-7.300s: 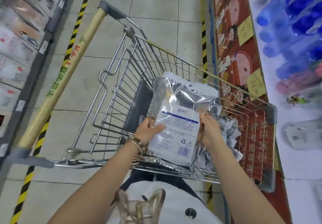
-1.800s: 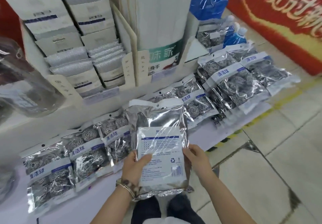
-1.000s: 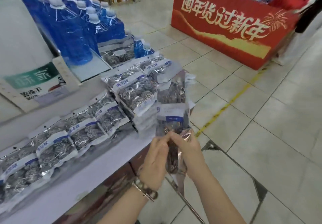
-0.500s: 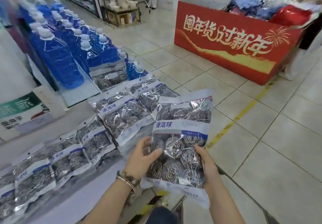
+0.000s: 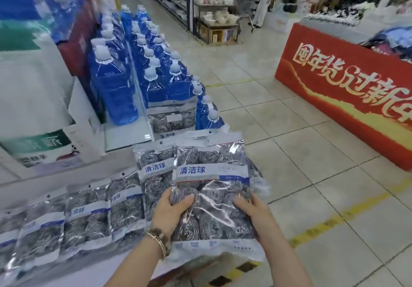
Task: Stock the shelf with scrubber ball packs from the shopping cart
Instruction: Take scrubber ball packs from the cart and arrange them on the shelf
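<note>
Both forearms reach forward from the bottom edge and meet on one scrubber ball pack [image 5: 211,175], which is the reference for every place below. The left hand [image 5: 172,211] grips its lower left part: the thumb lies across the clear front, and the other fingers curl round the edge out of sight behind. A beaded bracelet [image 5: 159,241] sits on that wrist. The right hand [image 5: 253,211] clasps the lower right part the same way, with fingers pressed on the front film and the rest tucked behind.

The pack is held face up with its white header end pointing away from the person. Steel coils show through the film above and below a white label band.

Its left edge overlaps a neighbouring pack [image 5: 153,168]. I cannot tell whether the two touch. Further left of the held pack, a row of packs [image 5: 89,211] lies flat along the white shelf [image 5: 84,271], each overlapping the next.

Right of the held pack, a yellow floor line [image 5: 334,219] crosses the tiles. Beyond it and to the left stand ranks of blue bottles [image 5: 116,86], with another pack [image 5: 171,124] lying among them.

Beyond it and to the right is a red display stand [image 5: 347,99]. Far behind the pack are store racks of white crockery [image 5: 211,1] and a standing person [image 5: 263,3].
</note>
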A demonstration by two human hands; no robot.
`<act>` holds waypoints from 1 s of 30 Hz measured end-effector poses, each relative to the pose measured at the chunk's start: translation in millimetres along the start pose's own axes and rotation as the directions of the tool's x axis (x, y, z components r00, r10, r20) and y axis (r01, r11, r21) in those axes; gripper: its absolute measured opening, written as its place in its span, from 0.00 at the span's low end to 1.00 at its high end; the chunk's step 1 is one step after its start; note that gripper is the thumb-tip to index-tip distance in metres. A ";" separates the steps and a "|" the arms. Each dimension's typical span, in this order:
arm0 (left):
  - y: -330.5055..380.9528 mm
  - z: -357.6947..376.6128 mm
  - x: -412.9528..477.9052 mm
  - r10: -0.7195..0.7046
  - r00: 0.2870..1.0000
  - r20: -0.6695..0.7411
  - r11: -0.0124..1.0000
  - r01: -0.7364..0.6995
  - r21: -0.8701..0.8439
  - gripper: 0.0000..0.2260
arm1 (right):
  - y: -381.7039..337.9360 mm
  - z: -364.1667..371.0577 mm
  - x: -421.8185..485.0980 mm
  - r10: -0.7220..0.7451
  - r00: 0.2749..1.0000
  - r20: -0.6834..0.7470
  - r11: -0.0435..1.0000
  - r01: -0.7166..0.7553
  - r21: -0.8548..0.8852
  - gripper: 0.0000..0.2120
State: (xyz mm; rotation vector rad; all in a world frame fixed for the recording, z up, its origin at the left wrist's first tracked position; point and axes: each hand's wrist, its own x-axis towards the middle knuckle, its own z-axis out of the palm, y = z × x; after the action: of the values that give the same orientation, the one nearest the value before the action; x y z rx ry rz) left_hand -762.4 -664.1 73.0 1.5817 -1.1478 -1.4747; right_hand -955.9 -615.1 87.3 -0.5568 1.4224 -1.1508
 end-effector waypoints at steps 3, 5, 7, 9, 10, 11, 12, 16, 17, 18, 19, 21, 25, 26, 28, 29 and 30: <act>8.5 13.6 18.4 0.028 0.998 -0.059 0.999 -0.031 -0.040 0.40 | -24.4 -5.6 27.0 -0.070 0.995 0.075 0.986 0.080 -0.144 0.19; 17.7 29.5 32.2 0.047 0.994 -0.102 0.999 -0.047 -0.003 0.38 | -34.8 -17.1 53.9 -0.095 0.993 0.074 0.966 0.110 -0.233 0.16; 24.3 47.0 49.5 0.067 0.987 -0.143 0.996 -0.058 0.070 0.34 | -45.5 -28.9 78.6 -0.117 0.992 0.058 0.944 0.129 -0.304 0.14; 33.3 64.1 61.0 0.092 0.980 -0.175 0.980 -0.058 0.191 0.29 | -55.0 -39.6 98.3 -0.134 0.990 0.037 0.925 0.138 -0.354 0.15; 37.4 71.6 65.4 0.112 0.976 -0.189 0.967 -0.063 0.247 0.27 | -59.2 -44.2 107.7 -0.147 0.988 0.040 0.916 0.152 -0.371 0.14; 41.0 78.4 69.8 0.114 0.973 -0.202 0.959 -0.055 0.279 0.27 | -61.9 -48.6 118.0 -0.160 0.986 0.052 0.908 0.168 -0.384 0.14; 42.2 83.9 75.6 0.106 0.970 -0.218 0.950 -0.034 0.309 0.28 | -63.8 -51.9 127.1 -0.159 0.985 0.061 0.906 0.170 -0.389 0.14; 42.1 98.7 94.2 0.065 0.962 -0.267 0.865 0.079 0.496 0.34 | -60.2 -60.6 159.2 -0.175 0.982 0.069 0.895 0.188 -0.405 0.19; 40.3 101.0 97.3 0.053 0.962 -0.269 0.846 0.100 0.524 0.35 | -55.5 -62.8 166.0 -0.185 0.981 0.057 0.884 0.191 -0.427 0.23; 38.3 103.3 99.8 0.040 0.963 -0.268 0.827 0.118 0.550 0.35 | -50.8 -65.0 172.2 -0.195 0.980 0.046 0.872 0.194 -0.448 0.25; 35.8 105.7 102.1 0.038 0.962 -0.270 0.805 0.131 0.579 0.35 | -46.5 -67.7 176.9 -0.197 0.979 0.045 0.867 0.196 -0.459 0.26; 31.3 110.1 105.9 0.042 0.959 -0.280 0.767 0.149 0.624 0.34 | -39.5 -72.6 184.0 -0.184 0.982 0.045 0.855 0.182 -0.485 0.23; 28.7 110.2 108.4 0.088 0.946 -0.313 0.708 0.162 0.687 0.34 | -44.3 -74.3 180.8 -0.237 0.969 0.076 0.784 0.236 -0.574 0.17; 28.8 109.6 108.0 0.143 0.936 -0.321 0.656 0.154 0.739 0.35 | -46.5 -73.6 179.7 -0.291 0.951 0.099 0.729 0.288 -0.622 0.16; 30.1 112.8 106.6 0.278 0.922 -0.268 0.538 0.082 0.839 0.36 | -49.8 -69.1 179.3 -0.415 0.895 0.165 0.546 0.390 -0.741 0.19; 32.0 117.5 105.4 0.323 0.925 -0.199 0.488 0.018 0.872 0.35 | -51.7 -65.4 179.3 -0.457 0.865 0.207 0.454 0.427 -0.782 0.21; 33.5 123.8 103.9 0.343 0.931 -0.123 0.451 -0.048 0.891 0.33 | -52.6 -60.7 180.3 -0.466 0.849 0.248 0.380 0.445 -0.811 0.23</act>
State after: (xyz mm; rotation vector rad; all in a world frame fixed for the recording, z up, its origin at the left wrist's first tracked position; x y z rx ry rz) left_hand -893.0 -761.9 47.4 2.1053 -2.0094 -0.3632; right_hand -1067.3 -771.1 40.0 -1.7631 1.8892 -0.7590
